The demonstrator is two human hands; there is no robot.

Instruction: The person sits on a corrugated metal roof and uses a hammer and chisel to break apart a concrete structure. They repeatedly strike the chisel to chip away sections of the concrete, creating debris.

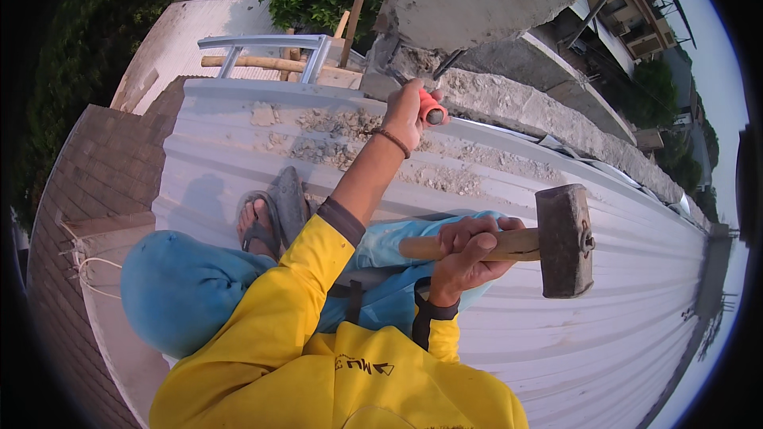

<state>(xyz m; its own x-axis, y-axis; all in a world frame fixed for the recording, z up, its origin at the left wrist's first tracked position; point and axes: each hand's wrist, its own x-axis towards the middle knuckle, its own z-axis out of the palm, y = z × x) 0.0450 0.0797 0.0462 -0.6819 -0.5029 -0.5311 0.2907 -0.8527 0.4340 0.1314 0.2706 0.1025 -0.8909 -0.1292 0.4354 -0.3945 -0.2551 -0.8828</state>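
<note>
My left hand (405, 111) is stretched forward, its fingers wrapped round a chisel (434, 115) with an orange-red hand guard. The chisel's round struck end faces back toward me, and its tip is hidden beyond the hand, by the broken foot of a concrete block (485, 0). My right hand (469, 258) grips the wooden handle of a sledgehammer (565, 241) in front of my body. The hammer's heavy, worn steel head points to the right, apart from the chisel. Dark metal rods, likely rebar, show in the rough concrete next to my left hand.
Crumbled concrete (342, 131) lies on the pale corrugated metal roof (604, 334) around my sandalled foot (258, 222). A rough concrete ledge (540, 123) runs along the far edge to the right. A metal ladder (314, 59) leans at the far left edge, beside wooden poles.
</note>
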